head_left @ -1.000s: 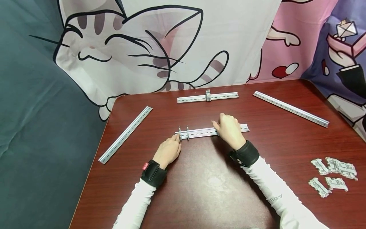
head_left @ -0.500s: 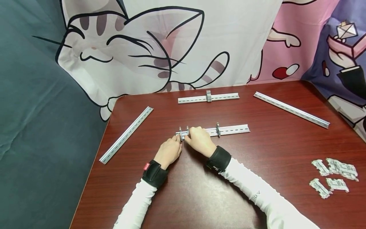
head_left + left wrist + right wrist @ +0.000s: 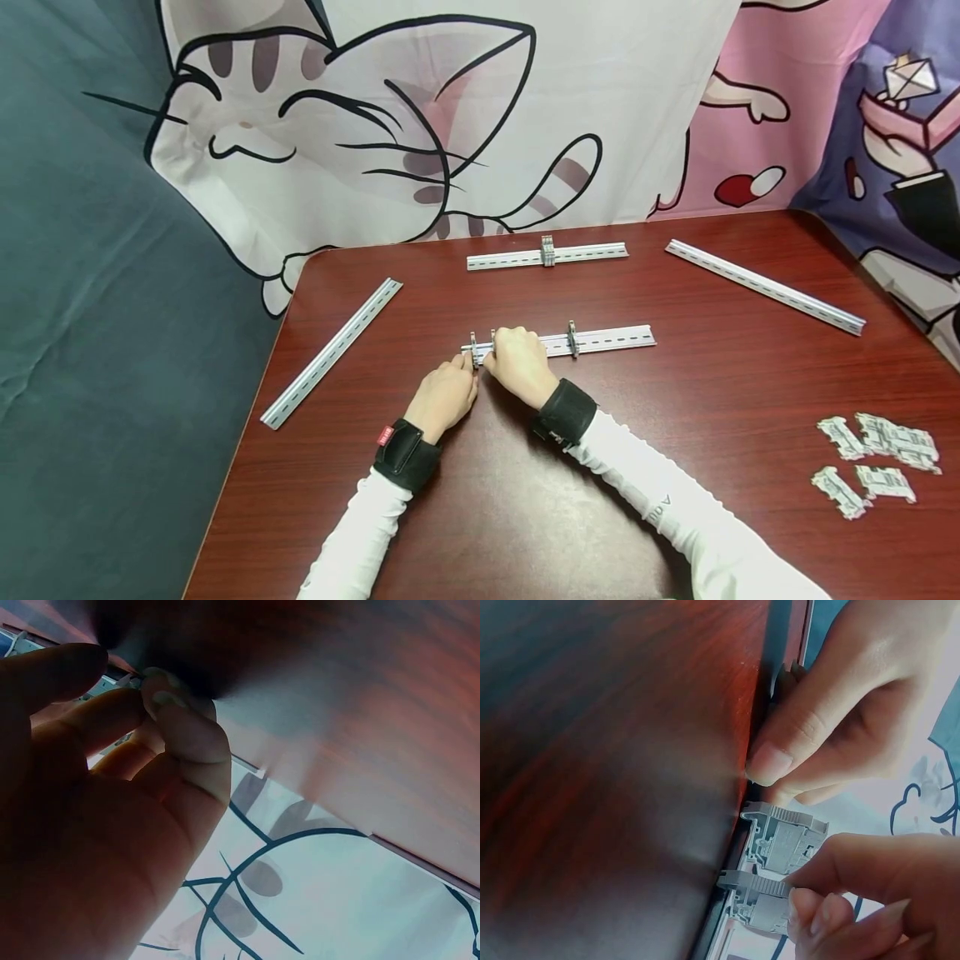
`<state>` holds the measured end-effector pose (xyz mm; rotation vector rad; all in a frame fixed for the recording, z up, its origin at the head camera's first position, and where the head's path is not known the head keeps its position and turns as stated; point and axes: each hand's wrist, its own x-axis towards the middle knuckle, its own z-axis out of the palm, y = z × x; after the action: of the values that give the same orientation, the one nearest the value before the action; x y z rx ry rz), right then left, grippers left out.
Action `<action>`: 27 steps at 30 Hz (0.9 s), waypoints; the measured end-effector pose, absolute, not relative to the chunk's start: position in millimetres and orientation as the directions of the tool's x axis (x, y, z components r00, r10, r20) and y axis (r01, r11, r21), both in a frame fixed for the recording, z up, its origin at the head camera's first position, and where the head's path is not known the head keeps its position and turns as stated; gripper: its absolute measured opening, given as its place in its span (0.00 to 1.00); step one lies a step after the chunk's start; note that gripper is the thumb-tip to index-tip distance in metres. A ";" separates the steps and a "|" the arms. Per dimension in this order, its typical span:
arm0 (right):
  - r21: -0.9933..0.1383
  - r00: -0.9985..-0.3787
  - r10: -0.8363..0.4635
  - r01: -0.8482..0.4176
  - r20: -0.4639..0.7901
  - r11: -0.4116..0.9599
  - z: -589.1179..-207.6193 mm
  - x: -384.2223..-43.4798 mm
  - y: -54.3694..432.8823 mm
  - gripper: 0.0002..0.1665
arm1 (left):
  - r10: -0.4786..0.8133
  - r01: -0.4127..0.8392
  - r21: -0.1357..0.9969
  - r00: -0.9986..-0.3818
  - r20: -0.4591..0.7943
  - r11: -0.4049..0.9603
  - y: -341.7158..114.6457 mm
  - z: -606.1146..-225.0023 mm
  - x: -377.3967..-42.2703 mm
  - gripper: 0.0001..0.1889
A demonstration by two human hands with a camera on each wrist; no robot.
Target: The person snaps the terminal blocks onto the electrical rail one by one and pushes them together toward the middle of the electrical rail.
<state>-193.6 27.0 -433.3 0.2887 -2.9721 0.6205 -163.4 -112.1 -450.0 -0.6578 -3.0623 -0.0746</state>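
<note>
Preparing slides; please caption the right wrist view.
Right hand pinches one grey module beside another on a metal rail.

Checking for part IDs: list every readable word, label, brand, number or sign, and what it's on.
Nothing reads legibly.
Right sleeve: printed letters, too small and skewed.
Red tag on left wristband: marks too small.
Right wristband: pale marks, too small.
Gray clips on rail: no legible lettering.
Loose pieces: too small to tell.

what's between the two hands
In the right wrist view, a grey ribbed plastic clip stands on the silver slotted metal rail between left hand and right hand.
</note>
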 end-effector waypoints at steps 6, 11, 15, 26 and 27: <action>-0.405 -0.982 -0.136 -0.178 0.132 0.897 -433.7 -193.8 27.8 0.16 | 0.415 0.416 0.013 -0.908 0.047 0.909 -111.3 -450.8 -163.0 0.23; -0.422 -0.985 -0.124 -0.162 0.116 0.892 -432.8 -193.9 29.5 0.17 | 0.412 0.413 0.006 -0.910 0.036 0.911 -110.6 -448.7 -162.4 0.23; -0.420 -0.987 -0.120 -0.154 0.106 0.894 -432.5 -194.0 33.2 0.17 | 0.403 0.403 0.024 -0.915 0.010 0.915 -110.8 -446.8 -162.5 0.24; -0.411 -0.988 -0.086 -0.131 0.127 0.902 -435.1 -194.7 53.3 0.19 | 0.392 0.390 0.049 -0.920 -0.021 0.919 -111.7 -448.0 -164.0 0.24; -0.410 -0.989 -0.079 -0.124 0.125 0.904 -434.6 -194.2 55.4 0.19 | 0.392 0.390 0.050 -0.920 -0.020 0.919 -111.6 -448.1 -164.0 0.24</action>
<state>-194.2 55.4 -434.6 0.1579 -2.9619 0.6478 -164.0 -111.6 -448.1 -0.6330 -3.1067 -0.0714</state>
